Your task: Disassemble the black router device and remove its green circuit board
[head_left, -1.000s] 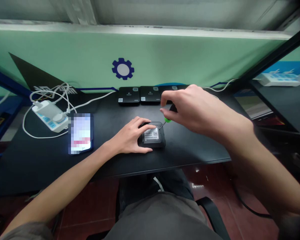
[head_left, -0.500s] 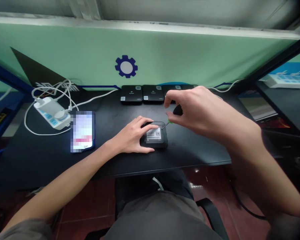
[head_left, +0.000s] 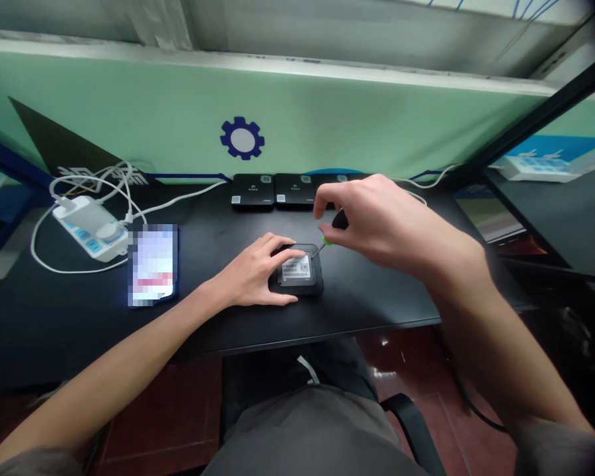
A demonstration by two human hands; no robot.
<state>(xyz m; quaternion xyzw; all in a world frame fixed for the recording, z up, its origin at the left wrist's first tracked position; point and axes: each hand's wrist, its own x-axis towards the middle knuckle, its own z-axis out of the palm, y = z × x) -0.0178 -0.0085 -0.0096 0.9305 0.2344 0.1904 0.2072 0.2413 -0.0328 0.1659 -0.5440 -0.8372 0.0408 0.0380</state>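
Note:
A small black set-top box lies on the desk with a white printed label facing up. My left hand holds it from the left side, thumb along the near edge and fingers over the far edge and the label. In my right hand is a screwdriver with a black handle and a green collar, gripped between thumb and fingers. Its thin shaft slants down to the box's far right corner, where the tip seems to touch. Whether a screw sits under the tip is too small to tell.
Several black boxes like it, two plainest, stand in a row along the green partition. At left are a lit phone and a white power strip with tangled cables. The desk's front edge runs close to my lap.
The whole view has shifted slightly, so the desk items appear a little further left and lower. Both hands keep nearly the same hold, the screwdriver still at the box's corner.

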